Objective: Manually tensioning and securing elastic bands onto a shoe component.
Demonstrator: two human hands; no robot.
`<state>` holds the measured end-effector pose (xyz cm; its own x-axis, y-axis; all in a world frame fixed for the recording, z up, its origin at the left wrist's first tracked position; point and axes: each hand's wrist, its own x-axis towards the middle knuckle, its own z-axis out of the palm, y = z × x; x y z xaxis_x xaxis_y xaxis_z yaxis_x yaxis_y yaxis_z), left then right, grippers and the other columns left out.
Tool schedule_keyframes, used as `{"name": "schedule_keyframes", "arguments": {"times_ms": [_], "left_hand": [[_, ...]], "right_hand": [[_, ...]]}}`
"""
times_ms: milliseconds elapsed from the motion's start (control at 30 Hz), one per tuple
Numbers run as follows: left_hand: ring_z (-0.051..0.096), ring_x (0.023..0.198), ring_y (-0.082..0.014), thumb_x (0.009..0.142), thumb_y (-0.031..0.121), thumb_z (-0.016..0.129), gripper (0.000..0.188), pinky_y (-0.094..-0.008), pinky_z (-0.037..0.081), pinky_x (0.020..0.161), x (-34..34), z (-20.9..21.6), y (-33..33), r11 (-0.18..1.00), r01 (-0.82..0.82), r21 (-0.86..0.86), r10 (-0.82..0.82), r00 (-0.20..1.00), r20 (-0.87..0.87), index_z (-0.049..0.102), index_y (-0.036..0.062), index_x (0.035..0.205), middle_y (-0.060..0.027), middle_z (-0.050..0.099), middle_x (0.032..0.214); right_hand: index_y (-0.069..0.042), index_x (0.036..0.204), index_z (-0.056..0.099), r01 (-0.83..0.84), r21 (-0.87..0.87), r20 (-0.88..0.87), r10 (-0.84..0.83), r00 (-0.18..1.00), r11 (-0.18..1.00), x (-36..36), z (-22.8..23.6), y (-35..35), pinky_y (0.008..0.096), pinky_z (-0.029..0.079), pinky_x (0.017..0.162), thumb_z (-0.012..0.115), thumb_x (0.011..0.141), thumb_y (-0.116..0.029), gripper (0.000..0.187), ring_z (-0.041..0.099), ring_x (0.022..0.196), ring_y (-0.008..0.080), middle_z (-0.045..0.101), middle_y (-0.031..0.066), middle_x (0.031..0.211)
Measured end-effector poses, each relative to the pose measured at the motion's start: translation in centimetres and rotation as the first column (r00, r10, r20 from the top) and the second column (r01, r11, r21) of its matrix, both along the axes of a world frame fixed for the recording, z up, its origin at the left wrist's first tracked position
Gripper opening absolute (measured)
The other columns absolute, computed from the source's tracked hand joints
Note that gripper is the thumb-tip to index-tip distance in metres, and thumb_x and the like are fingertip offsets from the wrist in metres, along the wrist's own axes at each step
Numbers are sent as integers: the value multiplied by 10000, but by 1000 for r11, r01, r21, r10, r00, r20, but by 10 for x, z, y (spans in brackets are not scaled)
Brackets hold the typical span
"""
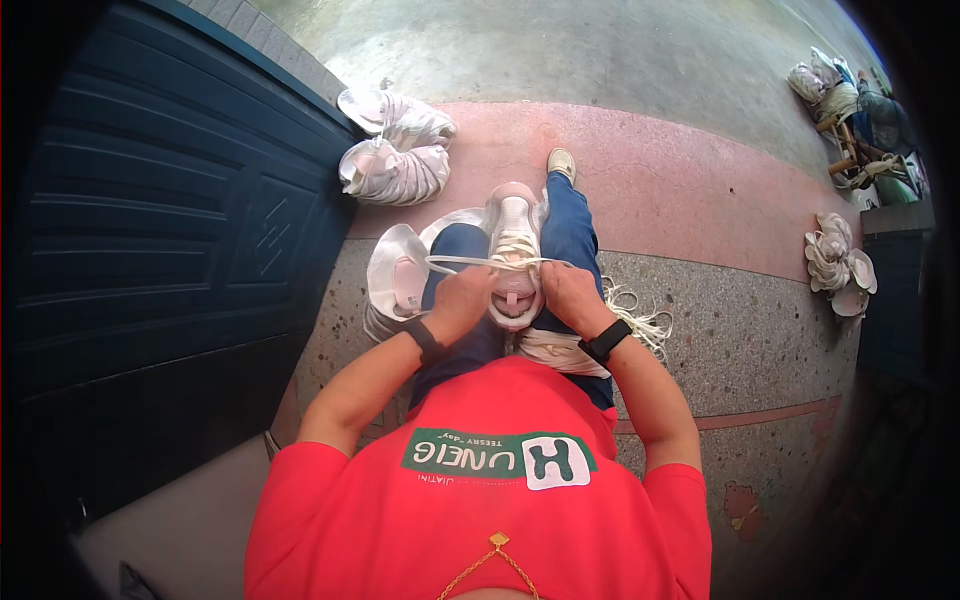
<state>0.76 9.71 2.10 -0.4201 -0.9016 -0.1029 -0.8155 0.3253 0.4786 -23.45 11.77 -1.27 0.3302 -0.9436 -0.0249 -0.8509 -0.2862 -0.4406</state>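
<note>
A pale pink and white sneaker (514, 212) rests on my lap between my legs, its toe pointing away from me and its opening close to my body. White shoelace (480, 261) runs across its upper part, with a loop sticking out past the left side. My left hand (464, 301) is closed on the lace at the left of the shoe's collar. On the right side, my right hand (570, 293) grips the lace, fingers pinched. Fingertips of both hands are partly hidden. A pile of loose white laces (643, 318) lies by my right thigh.
Bundles of stacked pale shoes (398, 172) lie on the floor by the dark blue door (180, 220). Another shoe stack (398, 275) is beside my left leg. Farther right are a shoe bundle (832, 255) and a cluttered wooden rack (850, 135).
</note>
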Motion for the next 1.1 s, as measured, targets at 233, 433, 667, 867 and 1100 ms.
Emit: {"name": "schedule_keyframes", "arguments": {"times_ms": [233, 433, 667, 867, 1100], "left_hand": [[704, 741, -405, 960, 287, 667, 230, -504, 565, 640, 10, 1, 4, 996, -44, -79, 53, 992, 117, 634, 59, 947, -171, 678, 896], [693, 786, -361, 903, 161, 641, 118, -488, 564, 615, 12, 0, 3, 984, 2, -177, 3, 1000, 28, 629, 65, 971, -130, 626, 927], [584, 966, -236, 814, 152, 649, 119, -343, 548, 596, 5, 23, -10, 858, 416, -303, -303, 884, 355, 691, 97, 911, -63, 576, 969], [576, 979, -207, 792, 177, 660, 97, -334, 526, 681, 5, 11, -18, 725, 611, -319, -484, 781, 395, 727, 110, 770, -37, 596, 953], [682, 818, -143, 892, 146, 725, 155, -307, 542, 722, 1, 28, -41, 983, 29, 182, 51, 904, -424, 766, 11, 959, -77, 735, 864]], "right_hand": [[-95, 862, 698, -8, -99, -101, -2, 995, 995, 8, 13, -1, 432, 451, 783, 653, 906, -207, 128, 631, 908, 267, 658, 84, 883], [-104, 825, 722, 49, -133, -117, -64, 991, 990, -2, 9, 2, 440, 439, 804, 698, 904, -258, 174, 595, 927, 272, 625, 78, 866], [-107, 912, 679, -4, -168, -24, 0, 1000, 986, -4, -11, 2, 418, 450, 819, 628, 882, -161, 80, 628, 933, 268, 664, 78, 861], [-132, 929, 669, -214, -165, -270, 164, 949, 963, 14, 19, -5, 418, 422, 852, 593, 884, -153, 91, 627, 936, 235, 663, 46, 852], [-97, 914, 667, 138, -280, 306, -47, 951, 950, 24, 33, -17, 430, 422, 839, 669, 897, -105, 19, 632, 891, 285, 657, 84, 866]]}}
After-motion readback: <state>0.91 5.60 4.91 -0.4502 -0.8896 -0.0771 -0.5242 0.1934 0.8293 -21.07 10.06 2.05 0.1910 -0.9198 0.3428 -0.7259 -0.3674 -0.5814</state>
